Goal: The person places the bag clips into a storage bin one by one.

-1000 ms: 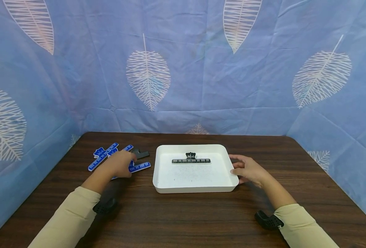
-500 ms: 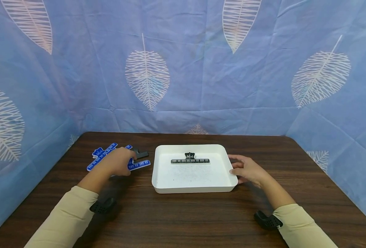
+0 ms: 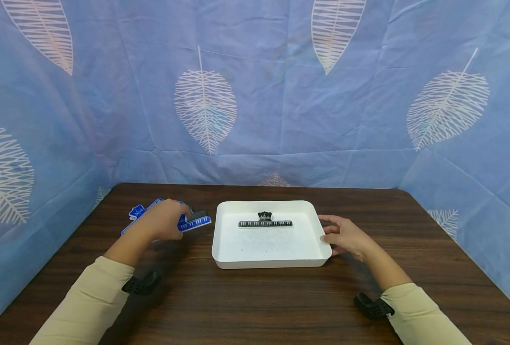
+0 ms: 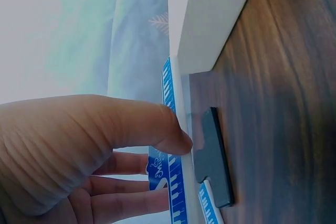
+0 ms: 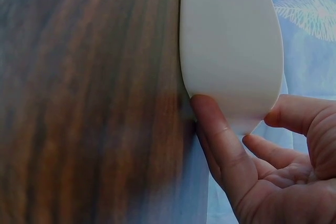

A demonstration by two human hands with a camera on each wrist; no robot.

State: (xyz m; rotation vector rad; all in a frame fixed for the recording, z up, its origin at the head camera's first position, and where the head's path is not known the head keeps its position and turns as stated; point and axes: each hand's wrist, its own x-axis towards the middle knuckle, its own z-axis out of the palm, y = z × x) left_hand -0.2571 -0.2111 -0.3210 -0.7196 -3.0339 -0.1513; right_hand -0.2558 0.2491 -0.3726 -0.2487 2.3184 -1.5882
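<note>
My left hand (image 3: 166, 221) pinches a blue clip (image 3: 196, 223) with a white piano-key print, between thumb and fingers. In the left wrist view this blue clip (image 4: 177, 190) is raised off the table. Behind it lies a plain dark clip (image 4: 215, 156), partly over another blue piece (image 4: 209, 203). More blue clips (image 3: 137, 212) lie left of the hand, mostly hidden by it. A black piano-key clip (image 3: 265, 223) rests in the white tray (image 3: 272, 251). My right hand (image 3: 345, 235) holds the tray's right side, its thumb and fingers at the rim and wall.
The brown wooden table (image 3: 255, 302) bears everything. A blue curtain with white leaf prints (image 3: 255, 115) hangs behind and at both sides. The tray's left wall stands just right of the held clip.
My left hand has risen slightly, lifting the blue clip, which now covers part of the dark clip in the head view. The right hand and tray stay in place.
</note>
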